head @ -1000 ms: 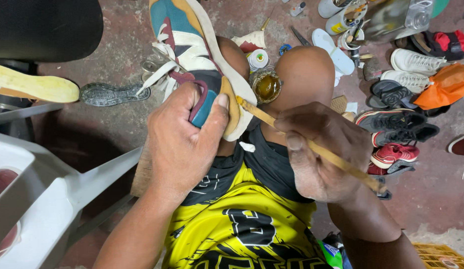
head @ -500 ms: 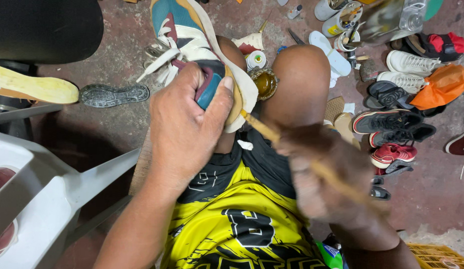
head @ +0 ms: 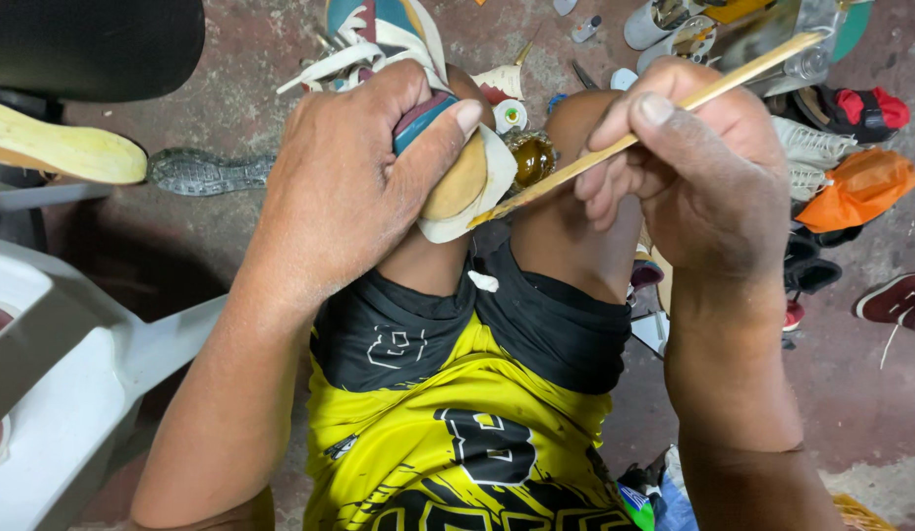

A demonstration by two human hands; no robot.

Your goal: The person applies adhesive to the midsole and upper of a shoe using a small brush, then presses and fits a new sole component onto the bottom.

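Looking down through the head camera: left hand (head: 349, 187) is closed around a multicoloured sneaker (head: 399, 39), thumb pressed over the heel, shoe propped on the left knee with its pale sole (head: 477, 192) peeled away from the upper. Right hand (head: 698, 172) pinches a thin wooden stick (head: 615, 147) between thumb and fingers, firmly closed on it; the stick's near tip sits in the gap between sole and upper, its far end running up toward the far right. Just beside the tip, between the knees, stands a small jar of amber glue (head: 531, 157). Judgement: the work in hand looks like spreading adhesive into the open seam. To do it well, keep the left grip steady so the gap stays open, draw the stick flat along the inner face of the sole for a thin even coat, and avoid drips onto the black-and-yellow shorts (head: 457, 413). Not resolved: whether the stick tip carries glue, and how deep it reaches, since the sole flap covers it. The toe of the sneaker is cut off at the far edge. Loose shoes (head: 831, 108) and an orange bag (head: 856, 187) crowd the far right floor; a detached yellow sole (head: 59, 147) and a white plastic chair (head: 74, 383) lie left, partly out of frame.
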